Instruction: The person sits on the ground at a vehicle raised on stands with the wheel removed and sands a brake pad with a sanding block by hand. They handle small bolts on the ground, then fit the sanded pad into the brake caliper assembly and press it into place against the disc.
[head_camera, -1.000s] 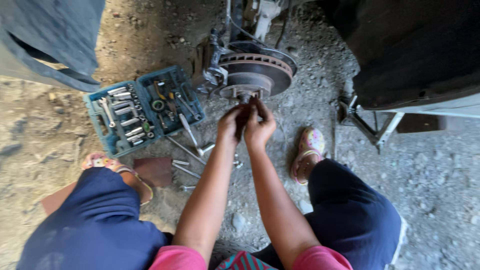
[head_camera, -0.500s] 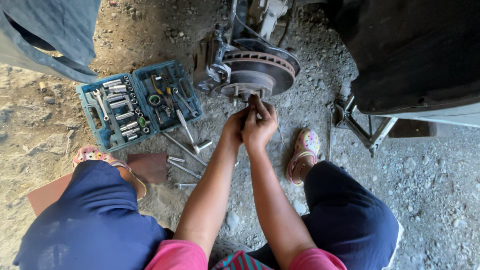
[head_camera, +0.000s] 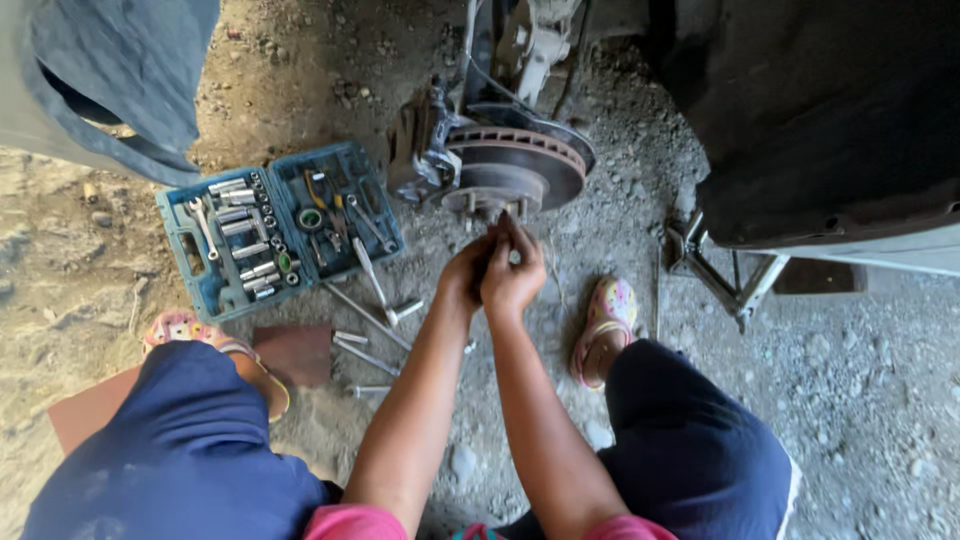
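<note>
- The brake disc (head_camera: 520, 165) hangs on the wheel hub at the far centre of the scene, under the dark car body (head_camera: 830, 120), and its flat face is turned toward the person.
- Both hands meet just below the centre of the disc, at the hub, and they are pressed close together.
- The left hand (head_camera: 468, 275) is curled, with the fingers bent toward the hub; what it grips is hidden, so it cannot be told if it holds something.
- The right hand (head_camera: 515, 270) is also curled, its fingers reach up to touch the hub; the thing between the fingers is too small to tell.
- A brake caliper (head_camera: 420, 150) sits at the left edge of the disc.
- Left of the hands an open blue tool case (head_camera: 280, 225) lies on the gravel ground (head_camera: 880, 400), with sockets and wrenches inside.
- Some loose metal tools (head_camera: 370, 320) lie between the case and the left arm.
- A car jack (head_camera: 730, 275) stands to the right, under the car body.
- The person squats in dark blue trousers, with pink sandals (head_camera: 605, 315) on the feet.
</note>
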